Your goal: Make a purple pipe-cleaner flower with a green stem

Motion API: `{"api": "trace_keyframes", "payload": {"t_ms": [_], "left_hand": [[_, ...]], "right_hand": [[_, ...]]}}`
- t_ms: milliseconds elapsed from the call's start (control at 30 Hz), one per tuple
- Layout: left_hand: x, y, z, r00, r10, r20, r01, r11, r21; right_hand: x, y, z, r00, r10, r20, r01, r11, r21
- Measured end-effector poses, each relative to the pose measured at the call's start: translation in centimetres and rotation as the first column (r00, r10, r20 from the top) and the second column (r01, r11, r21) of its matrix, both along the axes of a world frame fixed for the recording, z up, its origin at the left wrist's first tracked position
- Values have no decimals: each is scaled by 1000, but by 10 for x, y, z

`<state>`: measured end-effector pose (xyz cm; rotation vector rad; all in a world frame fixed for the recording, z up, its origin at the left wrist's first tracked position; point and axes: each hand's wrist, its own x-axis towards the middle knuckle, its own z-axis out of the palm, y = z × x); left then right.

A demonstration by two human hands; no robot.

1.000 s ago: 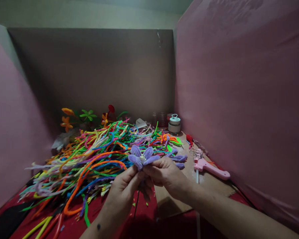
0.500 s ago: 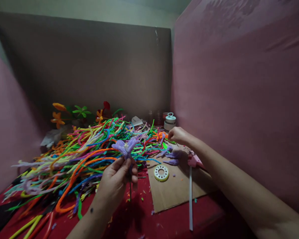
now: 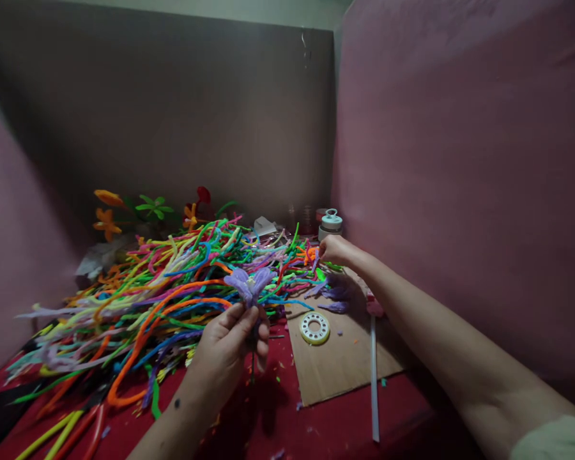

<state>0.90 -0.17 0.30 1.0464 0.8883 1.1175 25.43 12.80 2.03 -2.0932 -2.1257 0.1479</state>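
Left hand (image 3: 230, 342) pinched shut, raised; right hand (image 3: 335, 250) outstretched forward.

Lilac flower (image 3: 250, 283); multicoloured pipe cleaners (image 3: 172, 287) at nine o'clock; white-yellow ring (image 3: 315, 328) on brown cardboard (image 3: 349, 358); red table (image 3: 278, 421).

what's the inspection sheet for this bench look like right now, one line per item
surface: red cloth with a cardboard sheet lying on it and small scraps scattered about.
job's things: purple flower held upright in the left hand; loose purple petals at the cardboard's far edge.
clutter: pipe-cleaner heap, white ring, white stick, finished flowers at back left, small jar at the back.
grippers: left hand pinches the flower's stem; right hand reaches to the heap's right edge, grip unclear.
cables: nothing seen.
surroundings: pink panels on both sides, brown board behind.
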Motion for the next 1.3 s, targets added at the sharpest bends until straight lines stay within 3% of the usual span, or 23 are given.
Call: {"api": "trace_keyframes", "payload": {"t_ms": [200, 333, 533, 733, 867, 1000, 1100, 1300], "left_hand": [[-2, 1, -3, 1000, -20, 13, 21, 999, -33], [1, 0, -3, 999, -33, -2, 33, 998, -48], [2, 0, -2, 1000, -3, -3, 3, 999, -32], [0, 0, -4, 999, -26, -26, 26, 999, -24], [0, 1, -4, 999, -23, -30, 23, 1000, -15], [0, 2, -5, 999, -34, -32, 33, 999, -15], [-1, 3, -7, 999, -41, -33, 40, 999, -17], [-1, 3, -8, 998, -47, -33, 46, 999, -15]], "right_hand": [[2, -54, 12, 993, 79, 85, -77, 997, -23], [7, -80, 10, 985, 82, 151, -76, 996, -48], [9, -82, -4, 971, 93, 219, -70, 991, -112], [17, -81, -7, 981, 113, 157, -100, 991, -88], [27, -79, -1, 978, 208, 8, -207, 975, -78], [30, -76, 2, 880, 292, -375, -331, 943, -44], [29, -73, -4, 769, 214, -602, -323, 943, -76], [28, -73, -10, 602, 89, -794, -214, 975, -53]]}}
